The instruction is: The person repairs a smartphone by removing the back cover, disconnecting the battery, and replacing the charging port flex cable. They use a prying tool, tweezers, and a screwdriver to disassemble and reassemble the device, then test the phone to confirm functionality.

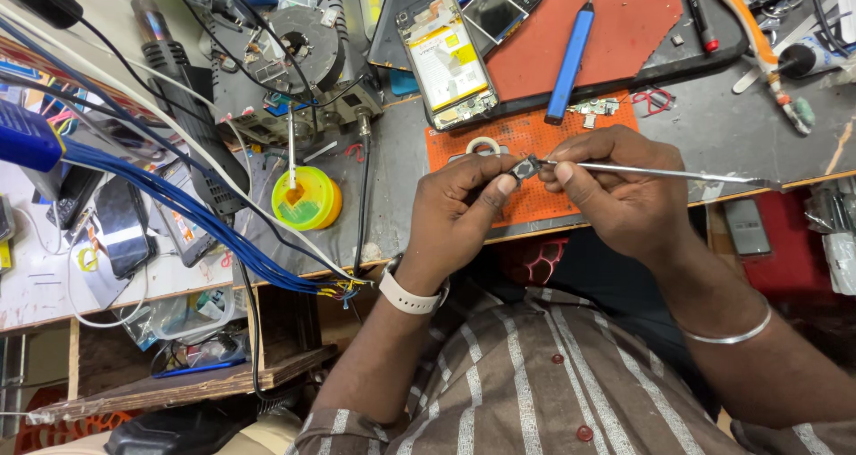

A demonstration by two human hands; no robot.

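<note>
While the left hand point(459, 207) pinches a small dark component point(526, 167) just above the orange mat point(571, 138), the right hand point(615, 192) closes on tweezers point(660, 173) touching it; tiny, light, likely fragile, best gripped by its edges.

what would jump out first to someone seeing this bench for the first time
At centre, the left hand pinches a small dark part while the right hand works it with metal tweezers, over an orange mat. Behind lies an opened phone beside a blue screwdriver; a blue wire bundle sweeps across the left.
</note>
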